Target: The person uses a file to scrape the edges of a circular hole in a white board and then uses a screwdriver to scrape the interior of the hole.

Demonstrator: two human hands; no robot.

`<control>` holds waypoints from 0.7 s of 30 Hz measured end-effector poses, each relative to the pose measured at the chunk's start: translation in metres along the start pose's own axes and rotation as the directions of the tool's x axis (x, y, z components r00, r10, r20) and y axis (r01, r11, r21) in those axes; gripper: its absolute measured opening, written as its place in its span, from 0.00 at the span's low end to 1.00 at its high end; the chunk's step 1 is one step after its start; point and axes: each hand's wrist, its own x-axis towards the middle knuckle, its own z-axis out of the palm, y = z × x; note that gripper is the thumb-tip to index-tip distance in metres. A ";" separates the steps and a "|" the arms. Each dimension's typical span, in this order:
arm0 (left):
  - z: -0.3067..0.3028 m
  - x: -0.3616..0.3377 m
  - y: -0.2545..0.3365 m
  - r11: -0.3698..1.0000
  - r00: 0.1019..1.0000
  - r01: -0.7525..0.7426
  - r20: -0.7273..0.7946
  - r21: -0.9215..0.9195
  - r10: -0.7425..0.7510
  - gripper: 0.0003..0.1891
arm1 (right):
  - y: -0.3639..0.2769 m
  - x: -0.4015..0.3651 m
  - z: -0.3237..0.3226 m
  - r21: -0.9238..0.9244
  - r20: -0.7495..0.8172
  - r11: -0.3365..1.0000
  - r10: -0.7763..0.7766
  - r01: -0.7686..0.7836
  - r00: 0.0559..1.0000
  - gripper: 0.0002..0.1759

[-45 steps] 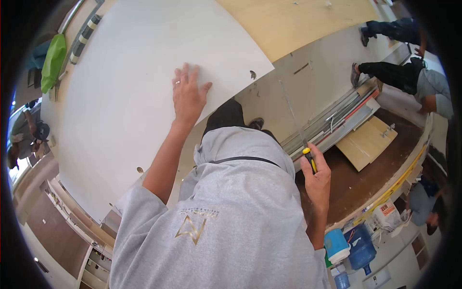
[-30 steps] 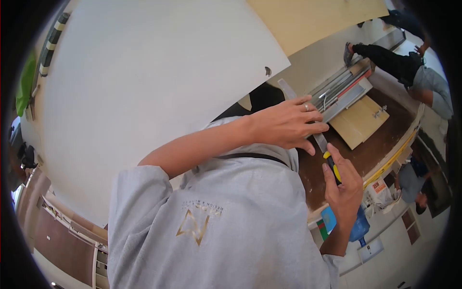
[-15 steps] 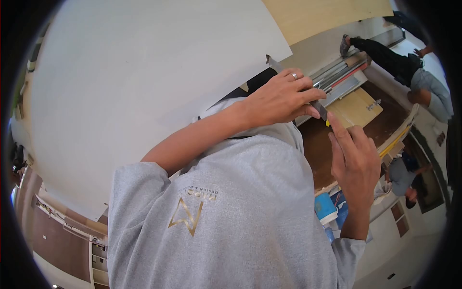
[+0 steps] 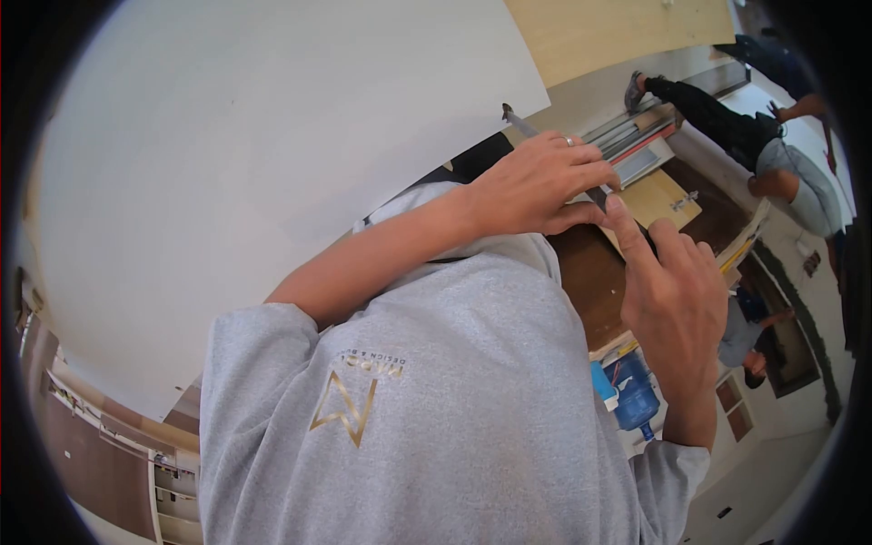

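A long, narrow grey flat bar (image 4: pixel 521 124) runs slantwise under my hands, and I cannot make out its exact kind. Its far end meets a small dark notch (image 4: pixel 507 112) at the edge of a large white sheet (image 4: pixel 291 118). My left hand (image 4: pixel 545 186), with a ring on one finger, is closed over the middle of the bar. Lower right, my right hand (image 4: pixel 677 282) grips the bar's darker end, its index finger stretched along it close to my left thumb. My palms hide part of the bar.
A pale wooden board (image 4: pixel 618 41) lies beyond the white sheet. At right are metal lengths (image 4: pixel 618 136), a brown surface (image 4: pixel 586 291) and a blue water bottle (image 4: pixel 636 395). One person (image 4: pixel 799 182) stands at upper right, another (image 4: pixel 745 341) lower down.
My right hand has shifted slightly down and right, its index finger now closer to my left thumb. The view has turned a little, and more of the blue bottle shows.
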 end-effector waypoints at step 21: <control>0.019 0.009 0.008 0.997 0.984 0.013 -0.175 -0.073 -0.026 0.18 | -0.002 0.007 -0.014 -0.089 0.121 0.991 -0.087 0.098 0.989 0.34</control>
